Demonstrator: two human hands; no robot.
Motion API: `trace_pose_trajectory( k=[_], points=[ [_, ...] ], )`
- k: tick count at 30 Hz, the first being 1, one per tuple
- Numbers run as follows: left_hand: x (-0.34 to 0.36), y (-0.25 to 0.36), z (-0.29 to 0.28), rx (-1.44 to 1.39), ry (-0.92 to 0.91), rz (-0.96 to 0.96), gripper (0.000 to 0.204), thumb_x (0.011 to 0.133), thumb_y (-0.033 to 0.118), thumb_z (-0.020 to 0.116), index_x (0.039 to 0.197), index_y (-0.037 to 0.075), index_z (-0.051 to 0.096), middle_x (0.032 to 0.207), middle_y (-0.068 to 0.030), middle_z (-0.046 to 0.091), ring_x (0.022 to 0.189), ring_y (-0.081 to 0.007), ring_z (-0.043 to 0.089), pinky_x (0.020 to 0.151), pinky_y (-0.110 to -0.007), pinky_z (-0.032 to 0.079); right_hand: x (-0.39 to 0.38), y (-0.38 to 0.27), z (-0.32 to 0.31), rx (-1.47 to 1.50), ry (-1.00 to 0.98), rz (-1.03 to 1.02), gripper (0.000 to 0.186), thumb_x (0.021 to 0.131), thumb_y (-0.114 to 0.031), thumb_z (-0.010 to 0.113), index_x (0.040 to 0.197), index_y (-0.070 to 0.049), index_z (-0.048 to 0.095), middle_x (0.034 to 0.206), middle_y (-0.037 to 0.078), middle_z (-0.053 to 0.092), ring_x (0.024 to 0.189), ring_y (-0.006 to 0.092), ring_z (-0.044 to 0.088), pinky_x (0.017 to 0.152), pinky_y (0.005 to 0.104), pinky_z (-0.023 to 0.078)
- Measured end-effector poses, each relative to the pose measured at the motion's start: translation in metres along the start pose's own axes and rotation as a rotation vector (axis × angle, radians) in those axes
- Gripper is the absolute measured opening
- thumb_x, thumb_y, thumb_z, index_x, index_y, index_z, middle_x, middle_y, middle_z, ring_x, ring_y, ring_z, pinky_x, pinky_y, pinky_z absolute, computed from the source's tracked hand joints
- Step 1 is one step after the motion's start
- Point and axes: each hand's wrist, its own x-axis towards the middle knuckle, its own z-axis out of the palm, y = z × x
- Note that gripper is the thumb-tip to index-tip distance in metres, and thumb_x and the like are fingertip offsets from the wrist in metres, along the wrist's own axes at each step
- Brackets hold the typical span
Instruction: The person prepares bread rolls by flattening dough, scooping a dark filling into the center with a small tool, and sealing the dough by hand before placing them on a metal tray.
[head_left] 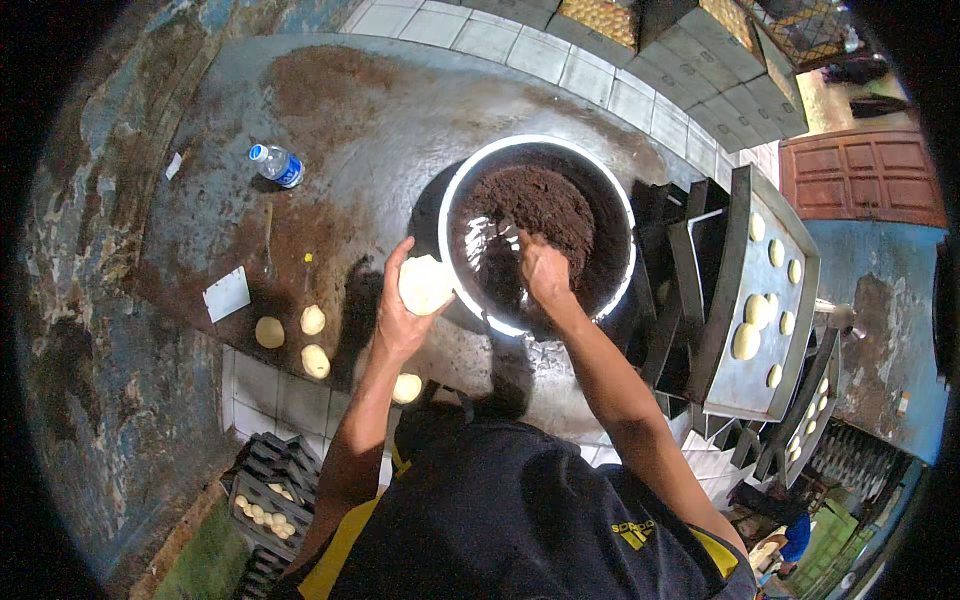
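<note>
Dark shirt (500, 510), dough disc (425, 285) facing camera

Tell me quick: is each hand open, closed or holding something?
Left hand: holding pale dough.
Right hand: in the pot, at the dark crumbly mass; can't tell if closed.
</note>
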Motion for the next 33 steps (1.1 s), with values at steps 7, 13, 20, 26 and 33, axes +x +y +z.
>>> trace_pose_trajectory(
  k=[7,13,20,26,33],
  points=[
    [0.012,-0.029,-0.025,0.067,0.034,-0.132,0.054,0.076,-0.001,0.085,0.123,0.008,0.060,0.114,-0.0070,0.068,0.106,-0.0158,0.065,0.093,-0.031,0.054,-0.006,0.001,-0.017,1.067,-0.542,0.394,0.018,0.099,-0.022,0.063,0.101,-0.009,0.074,0.072,0.001,0.065,0.053,0.0108,0.057,0.049,0.0266,0.044],
    [0.011,-0.034,0.011,0.144,0.070,-0.144,0.064,0.078,0.006,0.086,0.132,0.009,0.051,0.115,-0.0093,0.068,0.105,-0.0194,0.066,0.094,-0.034,0.054,-0.062,-0.015,-0.077,1.247,-0.424,0.217,0.031,0.100,-0.020,0.064,0.127,-0.006,0.069,0.080,-0.002,0.069,0.069,0.0079,0.059,0.060,0.0258,0.049],
    [-0.027,-0.005,0.067,0.656,-0.114,0.097,0.043,0.097,0.026,0.060,0.133,0.011,0.042,0.098,-0.0285,0.069,0.092,-0.0520,0.064,0.077,-0.056,0.051,-0.195,-0.053,-0.047,0.137,0.114,-0.251,0.044,0.090,-0.007,0.061,0.134,-0.008,0.058,0.092,0.017,0.066,0.077,0.0368,0.069,0.066,0.0459,0.057],
    [-0.092,-0.068,0.056,0.207,-0.072,-0.130,0.050,0.082,-0.004,0.069,0.127,0.011,0.050,0.114,-0.0079,0.064,0.106,-0.0200,0.062,0.093,-0.034,0.050,-0.269,-0.005,-0.027,0.382,0.222,-0.254,0.026,0.092,-0.011,0.064,0.116,-0.002,0.066,0.090,0.018,0.063,0.083,0.0405,0.065,0.073,0.0486,0.054],
    [-0.216,-0.013,0.127,0.390,-0.427,-0.001,0.078,0.076,0.002,0.077,0.142,0.013,0.037,0.118,-0.0123,0.061,0.107,-0.0237,0.063,0.087,-0.039,0.054,-0.319,-0.003,-0.076,0.796,0.187,0.028,0.052,0.090,0.001,0.064,0.139,0.000,0.049,0.104,0.018,0.071,0.094,0.0290,0.070,0.085,0.0372,0.054]
  ],
)
